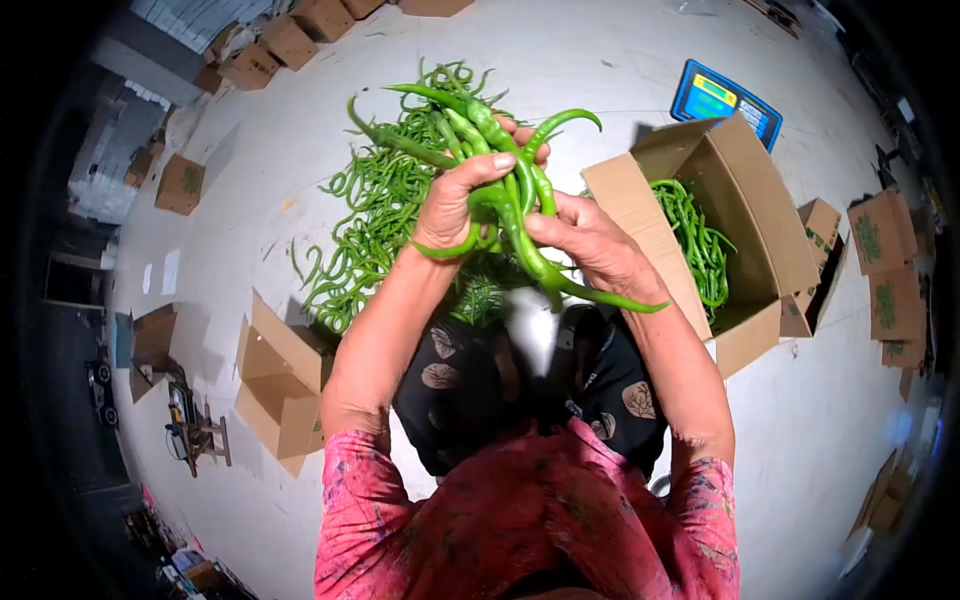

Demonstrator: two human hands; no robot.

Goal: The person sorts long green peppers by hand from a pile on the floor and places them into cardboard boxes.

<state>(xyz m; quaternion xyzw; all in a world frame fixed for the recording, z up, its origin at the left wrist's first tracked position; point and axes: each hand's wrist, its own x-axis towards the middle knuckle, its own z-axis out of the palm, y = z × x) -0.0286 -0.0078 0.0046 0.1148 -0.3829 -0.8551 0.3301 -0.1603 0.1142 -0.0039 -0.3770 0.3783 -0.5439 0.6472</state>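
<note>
Both of my hands are raised in front of me around one bunch of long green chili peppers. My left hand wraps the bunch, its thumb pressed across the stems. Lower down and to the right, my right hand grips the same bunch, thumb against the peppers. Several curved tips stick out past the fingers on all sides. Behind and below the hands, a large heap of green chili peppers spreads over the floor. To the right stands an open cardboard box with more green peppers inside.
A blue scale display stands behind the right box. Another open cardboard box sits at my left, near a small wooden stool. More cartons line the right side, and others stand at the back left.
</note>
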